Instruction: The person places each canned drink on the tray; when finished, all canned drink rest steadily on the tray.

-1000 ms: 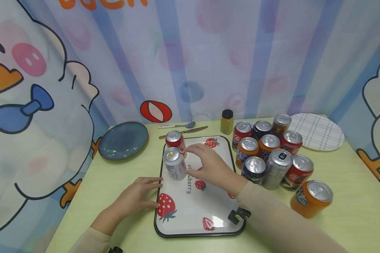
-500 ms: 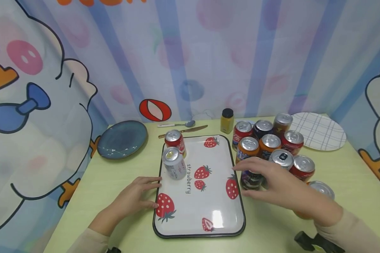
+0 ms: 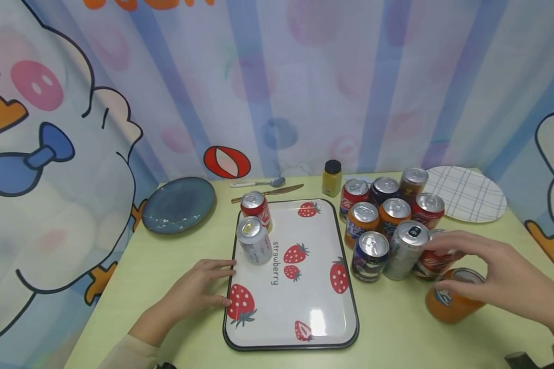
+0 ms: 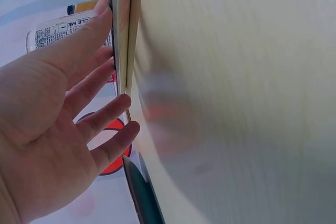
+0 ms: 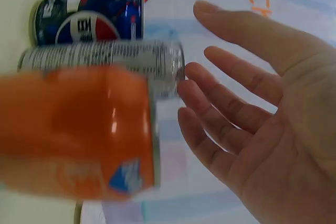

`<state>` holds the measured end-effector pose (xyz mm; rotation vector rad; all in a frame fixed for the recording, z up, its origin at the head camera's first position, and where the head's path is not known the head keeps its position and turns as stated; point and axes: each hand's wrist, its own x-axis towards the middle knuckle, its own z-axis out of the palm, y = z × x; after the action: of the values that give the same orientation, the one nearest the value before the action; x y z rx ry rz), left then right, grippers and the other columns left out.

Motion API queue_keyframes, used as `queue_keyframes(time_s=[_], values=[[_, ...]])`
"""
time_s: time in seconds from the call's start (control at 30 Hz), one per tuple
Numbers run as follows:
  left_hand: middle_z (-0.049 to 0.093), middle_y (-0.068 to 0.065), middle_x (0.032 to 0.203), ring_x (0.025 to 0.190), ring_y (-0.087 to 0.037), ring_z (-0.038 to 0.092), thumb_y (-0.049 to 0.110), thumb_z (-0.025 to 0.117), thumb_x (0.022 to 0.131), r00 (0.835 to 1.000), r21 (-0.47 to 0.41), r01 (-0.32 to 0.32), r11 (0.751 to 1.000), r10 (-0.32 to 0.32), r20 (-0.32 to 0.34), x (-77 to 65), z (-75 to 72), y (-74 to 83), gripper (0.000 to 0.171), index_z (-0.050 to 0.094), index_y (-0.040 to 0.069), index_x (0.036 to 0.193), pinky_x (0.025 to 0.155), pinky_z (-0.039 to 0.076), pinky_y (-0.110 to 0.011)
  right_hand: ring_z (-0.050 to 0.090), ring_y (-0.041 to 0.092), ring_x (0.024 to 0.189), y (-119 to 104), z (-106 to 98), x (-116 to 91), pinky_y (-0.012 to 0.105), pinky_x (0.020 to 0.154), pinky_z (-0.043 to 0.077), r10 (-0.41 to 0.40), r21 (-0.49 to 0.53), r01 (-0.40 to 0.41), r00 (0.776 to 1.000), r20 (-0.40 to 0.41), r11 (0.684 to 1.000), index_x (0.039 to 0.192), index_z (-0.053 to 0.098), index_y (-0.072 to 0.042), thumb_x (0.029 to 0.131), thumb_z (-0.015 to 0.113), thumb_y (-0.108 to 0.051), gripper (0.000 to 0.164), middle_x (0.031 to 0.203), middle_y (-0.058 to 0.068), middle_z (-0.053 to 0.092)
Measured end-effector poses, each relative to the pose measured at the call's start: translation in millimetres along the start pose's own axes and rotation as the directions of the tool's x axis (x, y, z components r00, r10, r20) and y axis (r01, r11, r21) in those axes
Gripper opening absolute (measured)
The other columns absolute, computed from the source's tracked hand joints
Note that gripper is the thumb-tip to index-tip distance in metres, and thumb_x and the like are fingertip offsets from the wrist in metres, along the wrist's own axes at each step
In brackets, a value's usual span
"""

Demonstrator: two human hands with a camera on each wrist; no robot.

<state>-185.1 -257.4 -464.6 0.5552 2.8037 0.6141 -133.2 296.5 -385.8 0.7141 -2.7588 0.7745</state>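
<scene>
My left hand (image 3: 189, 294) rests at the left edge of the strawberry-print tray (image 3: 314, 312), fingers extended, with fingertips at the rim. On the tray's left side stand a silver-white can (image 3: 255, 241) and, behind it, a red soda can (image 3: 256, 210). My right hand (image 3: 500, 271) is spread over an orange soda can (image 3: 450, 305) at the front right and partly hides it and a red can (image 3: 429, 264) behind. In the right wrist view the right hand (image 5: 262, 108) holds nothing, its fingers apart from the orange can (image 5: 79, 129).
Several cans cluster right of the tray, including a tall silver can (image 3: 403, 251), a dark blue can (image 3: 370, 259) and orange cans (image 3: 361, 223). Behind are a yellow jar (image 3: 332, 179), knife (image 3: 272, 192), spoon (image 3: 258, 183), blue plate (image 3: 180, 205) and checkered plate (image 3: 466, 195).
My right hand has moved from beside the silver-white can on the tray, across the dark blue can, to the orange can at the right. The left hand stays at the tray's edge.
</scene>
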Motion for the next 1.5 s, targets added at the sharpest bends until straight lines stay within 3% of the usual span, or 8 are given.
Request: queue_keyframes(time_s=[0.23,0.37,0.63,0.77,0.97,1.17,1.4,1.5], values=[[0.058,0.003,0.151,0.143,-0.031,0.048,0.036,0.092,0.075,1.0,0.011,0.02,1.0,-0.02,-0.002,-3.7,-0.9,-0.9,0.067,0.07,0.02,0.136,0.118,0.041,-0.057,0.051,-0.016,0.107,33.1,-3.0,-20.7,0.019,0.075,0.052,0.084,-0.096,-0.085,0.996,-0.017,0.992,0.129,0.066,-0.035,0.064,0.098,-0.039,0.073,0.124,-0.013,0.068],[0.057,0.003,0.152,0.143,-0.031,0.048,0.035,0.092,0.075,1.0,0.013,0.014,1.0,-0.014,-0.016,-4.0,-2.3,-0.6,0.067,0.07,0.019,0.136,0.118,0.041,-0.057,0.045,-0.021,0.108,49.3,-4.4,-27.0,0.017,0.074,0.051,0.079,-0.117,-0.082,0.996,-0.028,0.99,0.129,0.067,-0.033,0.058,0.101,-0.039,0.079,0.121,-0.012,0.068],[0.057,0.001,0.152,0.143,-0.033,0.048,0.033,0.092,0.076,1.0,0.005,-0.006,1.0,0.006,-0.025,-4.7,-3.9,-0.1,0.067,0.069,0.017,0.136,0.118,0.04,-0.058,0.057,-0.014,0.099,65.0,-2.7,-34.1,0.024,0.073,0.059,0.105,-0.094,-0.096,0.99,0.091,0.991,0.126,0.067,-0.027,0.058,0.099,-0.044,0.077,0.117,-0.014,0.069],[0.057,0.002,0.152,0.143,-0.032,0.047,0.034,0.092,0.076,1.0,0.002,0.003,1.0,-0.003,-0.017,-2.7,-2.6,0.1,0.066,0.069,0.018,0.136,0.118,0.041,-0.057,0.059,-0.012,0.094,63.8,-0.9,-35.6,0.026,0.072,0.06,0.122,-0.088,-0.113,0.987,0.108,0.99,0.124,0.067,-0.028,0.057,0.1,-0.045,0.076,0.113,-0.013,0.071],[0.056,0.003,0.153,0.144,-0.032,0.047,0.034,0.091,0.076,1.0,0.001,-0.007,1.0,0.007,-0.02,-1.6,-1.0,-1.1,0.066,0.069,0.018,0.136,0.118,0.04,-0.057,0.059,-0.007,0.089,50.5,1.5,-31.5,0.019,0.07,0.055,0.043,-0.064,-0.039,0.998,0.056,0.997,0.118,0.067,-0.031,0.054,0.103,-0.037,0.075,0.107,-0.02,0.068],[0.056,0.002,0.153,0.144,-0.032,0.047,0.032,0.092,0.076,1.0,0.001,-0.004,1.0,0.004,-0.02,-2.0,-0.5,-0.6,0.066,0.069,0.018,0.136,0.119,0.04,-0.058,0.059,-0.003,0.089,18.5,7.5,-15.3,0.015,0.071,0.05,-0.071,0.032,0.07,0.997,0.031,0.997,0.12,0.067,-0.031,0.056,0.104,-0.032,0.073,0.11,-0.019,0.069],[0.056,0.003,0.153,0.144,-0.032,0.047,0.034,0.091,0.077,1.0,0.008,-0.008,1.0,0.008,-0.005,0.3,0.2,1.1,0.067,0.068,0.018,0.138,0.119,0.04,-0.057,0.062,0.0,0.096,-32.8,20.1,16.2,0.011,0.079,0.052,-0.245,0.182,0.24,0.97,0.001,0.954,0.123,0.066,-0.027,0.056,0.102,-0.016,0.077,0.117,-0.013,0.069],[0.056,0.003,0.153,0.144,-0.031,0.047,0.033,0.091,0.077,1.0,0.011,-0.003,1.0,0.003,-0.001,0.7,0.6,1.4,0.066,0.069,0.018,0.137,0.119,0.04,-0.057,0.064,0.002,0.101,-51.5,29.9,32.5,0.013,0.085,0.053,-0.296,0.215,0.289,0.955,0.003,0.933,0.122,0.066,-0.027,0.059,0.101,-0.017,0.074,0.118,-0.013,0.069]])
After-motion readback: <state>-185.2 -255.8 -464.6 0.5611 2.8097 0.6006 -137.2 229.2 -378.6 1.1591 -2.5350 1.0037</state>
